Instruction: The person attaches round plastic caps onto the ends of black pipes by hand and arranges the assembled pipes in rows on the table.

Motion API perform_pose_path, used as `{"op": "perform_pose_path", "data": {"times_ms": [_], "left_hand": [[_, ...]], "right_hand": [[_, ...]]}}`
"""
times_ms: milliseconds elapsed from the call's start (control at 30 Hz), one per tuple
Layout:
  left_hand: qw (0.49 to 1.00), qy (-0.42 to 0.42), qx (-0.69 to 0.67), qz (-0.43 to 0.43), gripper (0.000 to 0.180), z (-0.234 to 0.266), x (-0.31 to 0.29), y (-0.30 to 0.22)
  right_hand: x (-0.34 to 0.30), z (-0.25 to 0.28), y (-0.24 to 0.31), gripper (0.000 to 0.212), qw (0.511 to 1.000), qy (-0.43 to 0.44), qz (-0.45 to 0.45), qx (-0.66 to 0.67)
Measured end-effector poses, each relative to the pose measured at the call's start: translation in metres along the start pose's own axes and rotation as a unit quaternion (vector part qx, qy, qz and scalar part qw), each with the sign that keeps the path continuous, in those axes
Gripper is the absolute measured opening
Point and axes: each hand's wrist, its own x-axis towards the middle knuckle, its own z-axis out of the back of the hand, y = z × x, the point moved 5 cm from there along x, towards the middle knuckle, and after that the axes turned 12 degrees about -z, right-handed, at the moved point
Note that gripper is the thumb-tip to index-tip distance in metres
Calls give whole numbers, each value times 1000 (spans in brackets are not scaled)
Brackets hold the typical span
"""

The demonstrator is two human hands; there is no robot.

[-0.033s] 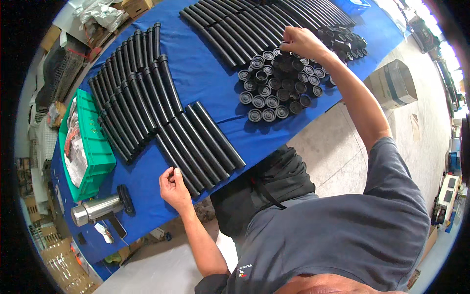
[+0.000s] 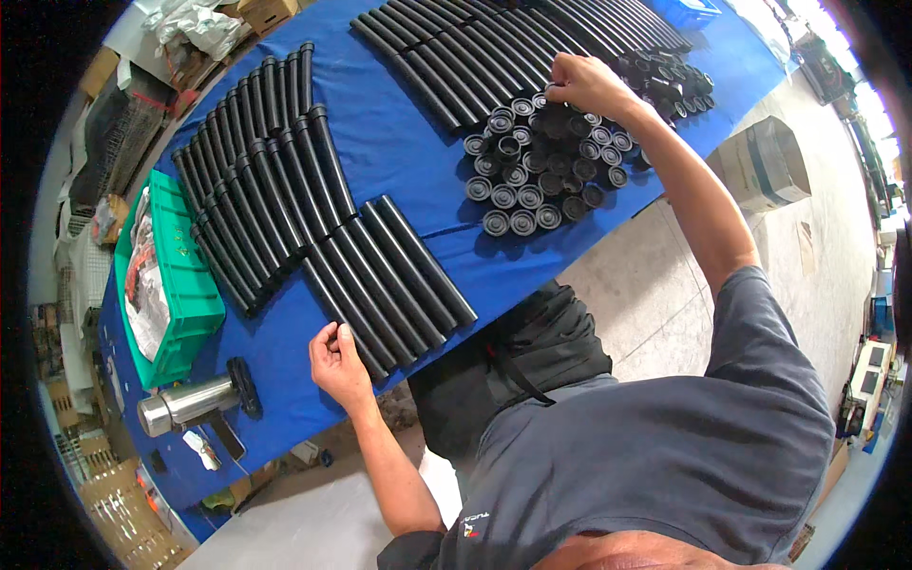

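- Over the upper edge of a crowded cluster of round black plastic caps with ringed faces [image 2: 522, 222], the right hand [image 2: 591, 85] bends downward, its grip drawn in, fingers curled together; whether it has hold of a cap cannot be told, as the fingers hide what lies beneath.
- Along the near edge of the blue cloth-covered surface [image 2: 410, 171], the left hand [image 2: 340, 366] is half curled, thumb close to the forefinger; whether its grip has hold of anything, or touches the nearest tube, cannot be told.
- Just beyond the left hand, a row of straight, plain black tubes [image 2: 427, 258] lies side by side, slanting toward the person.
- Adjoining that row, on the left, overlapping ranks of black tubes with thicker collared ends [image 2: 332, 163] lie flat.
- Beyond the caps, more slender black tubes [image 2: 430, 90] lie in slanted rows, close to the right hand.
- At the left of the surface stands a green plastic crate [image 2: 190, 313], with a shiny silver metal cylinder [image 2: 190, 404] lying near it.
- On the floor at the right sits a brown cardboard box [image 2: 760, 166].
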Motion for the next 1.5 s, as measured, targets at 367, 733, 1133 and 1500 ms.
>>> {"op": "perform_pose_path", "data": {"times_ms": [367,733,1133,1500], "left_hand": [[1000,3,-2,-2,15,2,0,2],[1000,-4,5,-7,15,0,0,3],[1000,-6,-14,2,15,1,1,3],[1000,-4,2,0,16,2,-1,5]], "right_hand": [[-4,10,51,35,991,15,131,20],[1,-32,85,37,982,138,112,-66],[22,-17,37,27,989,77,89,-88],[10,0,58,36,987,40,74,-134]]}}
